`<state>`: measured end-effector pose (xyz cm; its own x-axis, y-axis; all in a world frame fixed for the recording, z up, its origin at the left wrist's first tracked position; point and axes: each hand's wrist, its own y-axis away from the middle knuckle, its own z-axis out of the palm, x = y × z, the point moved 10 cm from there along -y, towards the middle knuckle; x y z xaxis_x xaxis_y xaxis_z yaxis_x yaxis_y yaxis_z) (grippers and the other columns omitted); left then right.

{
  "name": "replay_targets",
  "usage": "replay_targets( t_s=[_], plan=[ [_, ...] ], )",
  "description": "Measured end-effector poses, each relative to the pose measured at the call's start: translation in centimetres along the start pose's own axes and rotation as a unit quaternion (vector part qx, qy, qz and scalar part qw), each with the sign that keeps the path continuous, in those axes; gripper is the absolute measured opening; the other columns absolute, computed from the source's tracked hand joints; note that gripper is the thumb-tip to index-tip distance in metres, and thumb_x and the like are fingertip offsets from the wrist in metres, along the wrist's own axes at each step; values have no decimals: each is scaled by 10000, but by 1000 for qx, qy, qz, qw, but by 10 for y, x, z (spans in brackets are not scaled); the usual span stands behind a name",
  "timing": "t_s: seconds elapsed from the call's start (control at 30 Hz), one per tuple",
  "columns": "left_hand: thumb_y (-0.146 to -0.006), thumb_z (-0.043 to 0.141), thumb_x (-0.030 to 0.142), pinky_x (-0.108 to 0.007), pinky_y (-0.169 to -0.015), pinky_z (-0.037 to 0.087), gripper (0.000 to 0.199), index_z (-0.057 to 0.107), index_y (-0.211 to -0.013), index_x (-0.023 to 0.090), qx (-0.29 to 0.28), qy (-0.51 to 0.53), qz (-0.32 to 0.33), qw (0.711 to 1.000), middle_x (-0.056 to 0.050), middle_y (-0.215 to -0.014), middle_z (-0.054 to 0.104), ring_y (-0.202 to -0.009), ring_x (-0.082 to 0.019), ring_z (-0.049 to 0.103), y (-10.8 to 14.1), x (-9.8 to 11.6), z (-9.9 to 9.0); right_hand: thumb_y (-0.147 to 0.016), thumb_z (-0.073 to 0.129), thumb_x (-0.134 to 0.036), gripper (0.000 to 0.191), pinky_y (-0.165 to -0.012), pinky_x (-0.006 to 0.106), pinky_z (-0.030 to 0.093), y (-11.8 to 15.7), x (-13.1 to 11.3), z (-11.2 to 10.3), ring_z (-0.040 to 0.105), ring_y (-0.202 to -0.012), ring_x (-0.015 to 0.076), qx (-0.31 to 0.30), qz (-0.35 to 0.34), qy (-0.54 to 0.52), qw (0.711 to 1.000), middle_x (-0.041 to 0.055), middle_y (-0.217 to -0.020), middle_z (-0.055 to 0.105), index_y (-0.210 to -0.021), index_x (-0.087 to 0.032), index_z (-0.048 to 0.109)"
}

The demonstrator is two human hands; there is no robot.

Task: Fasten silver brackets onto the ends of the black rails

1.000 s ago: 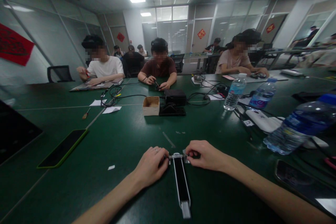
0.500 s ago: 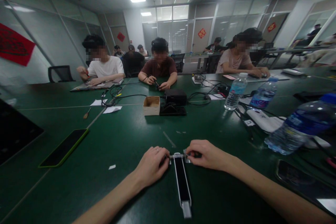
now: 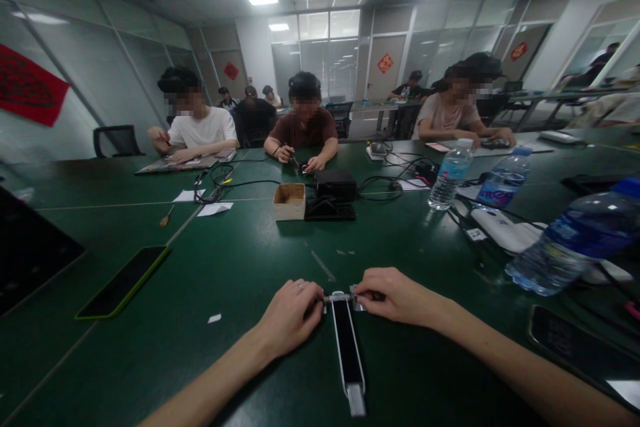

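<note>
A long narrow device (image 3: 349,347) with a white frame and a black strip lies on the green table, pointing toward me. A thin metal rod (image 3: 341,297) crosses its far end, and a pale tab (image 3: 357,400) sticks out at the near end. My left hand (image 3: 293,313) is closed, thumb and fingers pinching the rod's left end. On the other side, my right hand (image 3: 387,293) pinches the right end, where a small metal bracket (image 3: 359,303) partly shows. My fingers hide both tips of the rod.
A phone in a green case (image 3: 125,280) lies left, near a paper scrap (image 3: 215,318). Ahead are an open cardboard box (image 3: 289,203) and a black device (image 3: 335,185). Bottles (image 3: 565,247), cables and another phone (image 3: 575,347) are at right. Co-workers (image 3: 305,120) sit opposite.
My hands and the device stay in the same place. At the far right, a co-worker's hands have shifted slightly apart.
</note>
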<state>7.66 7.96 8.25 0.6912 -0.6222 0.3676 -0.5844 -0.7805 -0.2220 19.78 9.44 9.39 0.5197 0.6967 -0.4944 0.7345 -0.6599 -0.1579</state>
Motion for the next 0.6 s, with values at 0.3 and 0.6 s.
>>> replay_targets(
  t_s=[0.3, 0.6],
  plan=[
    [-888, 466, 166, -307, -698, 417, 123, 572, -945, 193, 0, -6, -4, 1000, -33, -824, 624, -766, -190, 564, 0, -1, 1, -858, 581, -219, 133, -606, 227, 447, 1, 5, -1, 547, -676, 113, -7, 42, -17, 999, 25, -828, 607, -939, -152, 663],
    [-894, 453, 167, -318, -713, 418, 135, 569, -959, 193, -1, 0, -3, 1000, -36, -839, 629, -772, -194, 567, 0, -2, 1, -898, 531, -260, 183, -638, 242, 463, 2, 2, -7, 564, -719, 127, -14, 32, -22, 999, 41, -861, 617, -961, -165, 675]
  ],
)
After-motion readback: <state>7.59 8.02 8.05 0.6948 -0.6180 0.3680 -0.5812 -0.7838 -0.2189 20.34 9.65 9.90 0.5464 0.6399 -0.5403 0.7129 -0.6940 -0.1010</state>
